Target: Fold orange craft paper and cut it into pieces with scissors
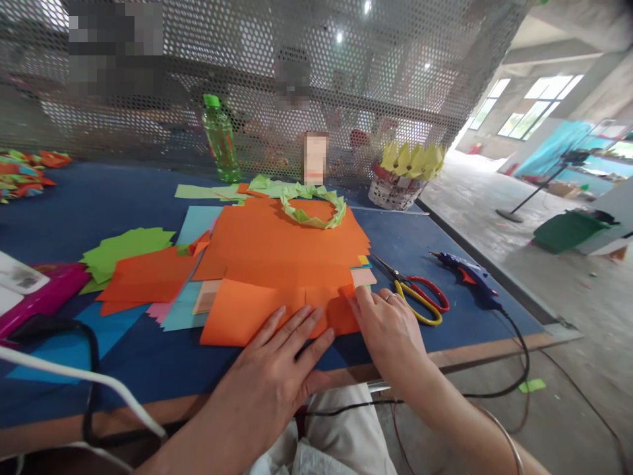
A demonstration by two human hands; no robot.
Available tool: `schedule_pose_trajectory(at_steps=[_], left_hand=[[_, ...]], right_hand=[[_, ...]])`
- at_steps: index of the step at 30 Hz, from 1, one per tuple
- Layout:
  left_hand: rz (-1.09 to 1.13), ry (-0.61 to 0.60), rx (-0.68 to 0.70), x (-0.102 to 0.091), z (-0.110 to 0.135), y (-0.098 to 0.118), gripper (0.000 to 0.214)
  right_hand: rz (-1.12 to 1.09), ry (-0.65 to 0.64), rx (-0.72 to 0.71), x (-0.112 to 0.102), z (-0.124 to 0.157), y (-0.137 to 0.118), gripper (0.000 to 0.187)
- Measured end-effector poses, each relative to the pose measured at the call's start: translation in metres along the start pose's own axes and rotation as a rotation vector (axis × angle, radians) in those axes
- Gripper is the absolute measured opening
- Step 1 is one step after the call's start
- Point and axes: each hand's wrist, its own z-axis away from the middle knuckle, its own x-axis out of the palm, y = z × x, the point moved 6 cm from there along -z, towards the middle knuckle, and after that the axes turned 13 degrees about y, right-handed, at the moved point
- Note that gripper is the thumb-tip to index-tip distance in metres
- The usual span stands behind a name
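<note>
A folded sheet of orange paper (242, 307) lies at the table's near edge, with a crease line near its middle. My left hand (277, 363) rests flat on it, fingers stretched out and slightly apart. At the sheet's right end, my right hand (388, 323) has its thumb and fingers closed on the edge. Behind is a stack of orange paper (277, 237), and on its far part sits a ring of folded light-green paper (341, 214). Scissors with red and yellow handles (420, 303) lie just right of my right hand.
A blue glue gun (469, 274) lies at the right, its cable hanging over the edge. Green sheets (128, 249) and smaller orange sheets (148, 277) are on the left, near a magenta object (54, 297). A green bottle (221, 145) and a paper basket (395, 190) stand before a perforated panel.
</note>
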Motion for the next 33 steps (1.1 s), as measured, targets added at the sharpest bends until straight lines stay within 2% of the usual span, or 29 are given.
schedule_pose_trajectory(at_steps=[7, 16, 23, 28, 30, 33], left_hand=[[0.019, 0.012, -0.048, -0.006, -0.003, 0.002, 0.048], [-0.022, 0.062, 0.041, -0.011, -0.004, 0.008, 0.051], [0.004, 0.006, 0.015, -0.008, -0.002, 0.008, 0.058], [0.001, -0.020, 0.000, -0.006, -0.002, 0.007, 0.061], [0.001, -0.029, 0.002, -0.005, -0.002, 0.008, 0.063], [-0.005, -0.047, -0.010, -0.005, -0.002, 0.008, 0.064]], right_hand=[[0.029, -0.015, -0.005, 0.002, 0.001, -0.002, 0.009], [0.036, -0.026, 0.025, -0.001, -0.001, -0.003, 0.011], [0.016, -0.022, 0.159, -0.002, 0.001, 0.012, 0.016], [-0.201, 0.098, 0.257, -0.015, 0.010, 0.014, 0.017], [-0.299, 0.071, 0.274, -0.017, 0.016, 0.008, 0.023], [-0.331, -0.014, 0.298, -0.014, 0.024, 0.001, 0.034]])
